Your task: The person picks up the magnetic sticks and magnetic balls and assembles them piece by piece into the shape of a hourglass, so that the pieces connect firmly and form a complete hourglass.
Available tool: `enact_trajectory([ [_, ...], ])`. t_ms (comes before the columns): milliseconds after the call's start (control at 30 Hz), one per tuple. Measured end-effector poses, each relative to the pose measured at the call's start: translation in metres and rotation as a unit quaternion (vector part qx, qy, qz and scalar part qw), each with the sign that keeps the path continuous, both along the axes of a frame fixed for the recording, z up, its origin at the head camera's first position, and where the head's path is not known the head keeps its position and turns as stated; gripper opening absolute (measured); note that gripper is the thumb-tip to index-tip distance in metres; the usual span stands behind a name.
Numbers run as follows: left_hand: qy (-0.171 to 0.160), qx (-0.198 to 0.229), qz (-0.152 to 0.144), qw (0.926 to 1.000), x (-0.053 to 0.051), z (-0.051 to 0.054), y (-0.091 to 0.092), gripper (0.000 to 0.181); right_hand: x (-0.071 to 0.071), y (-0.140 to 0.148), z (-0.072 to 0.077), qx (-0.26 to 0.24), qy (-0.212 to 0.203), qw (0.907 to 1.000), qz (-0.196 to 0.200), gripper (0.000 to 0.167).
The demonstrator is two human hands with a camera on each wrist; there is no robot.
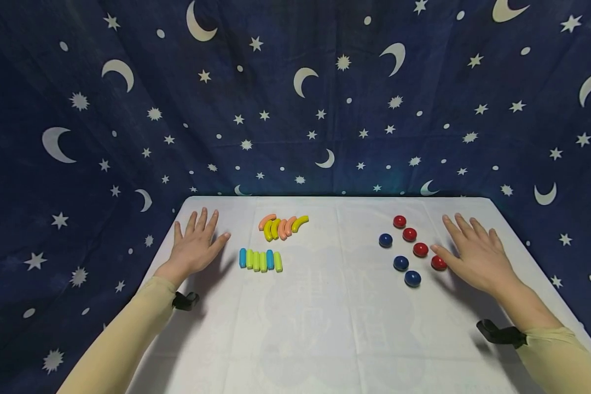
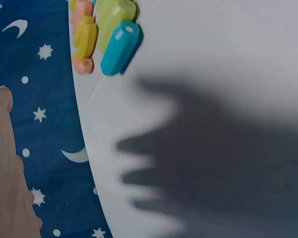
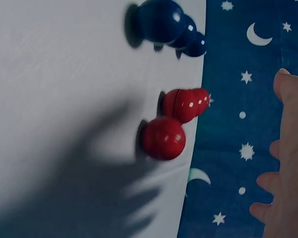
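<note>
My left hand (image 1: 192, 249) is held above the left side of the white table, fingers spread and nothing in it. To its right lies a row of short rods, green (image 1: 256, 261) and blue (image 1: 242, 258). Behind them sit curved banana-like pieces, yellow (image 1: 300, 223) and pink (image 1: 267, 221). Over the table's right side hovers my right hand (image 1: 477, 260), also spread and holding nothing. Its thumb is nearest to the front red ball (image 3: 164, 139). Several red balls (image 1: 421, 249) form a slanting line, with three blue balls (image 1: 401, 263) in another line to their left.
A white cloth (image 1: 320, 328) covers the table. Dark blue fabric (image 1: 276, 93) with moons and stars hangs behind it and at both sides. Black straps (image 1: 497, 332) are at both wrists. The hands' shadows fall on the cloth.
</note>
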State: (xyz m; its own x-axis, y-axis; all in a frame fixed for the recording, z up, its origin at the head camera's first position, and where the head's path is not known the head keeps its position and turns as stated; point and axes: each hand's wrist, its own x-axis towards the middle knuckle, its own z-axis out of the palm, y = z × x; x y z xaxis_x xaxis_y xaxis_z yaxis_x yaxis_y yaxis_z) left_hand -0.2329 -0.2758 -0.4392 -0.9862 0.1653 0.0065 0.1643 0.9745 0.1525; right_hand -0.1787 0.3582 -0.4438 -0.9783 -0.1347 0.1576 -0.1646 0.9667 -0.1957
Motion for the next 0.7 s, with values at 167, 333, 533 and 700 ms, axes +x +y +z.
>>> enact_trajectory([
  [167, 0.009, 0.008, -0.013, 0.9998, 0.001, 0.003, 0.01, 0.086, -0.003, -0.013, 0.007, -0.01, 0.014, 0.9996, 0.022, 0.089],
  [333, 0.001, 0.015, -0.022, 0.9997, 0.001, 0.009, 0.019, 0.085, -0.005, -0.026, 0.012, -0.017, 0.024, 0.9985, 0.046, 0.088],
  [533, 0.002, 0.013, -0.029, 0.9995, 0.0, 0.01, 0.026, 0.085, -0.009, -0.037, 0.011, -0.031, 0.024, 0.997, 0.067, 0.086],
  [700, 0.006, 0.016, -0.036, 0.9992, 0.0, 0.01, 0.031, 0.085, -0.011, -0.044, 0.01, -0.033, 0.019, 0.9966, 0.073, 0.087],
])
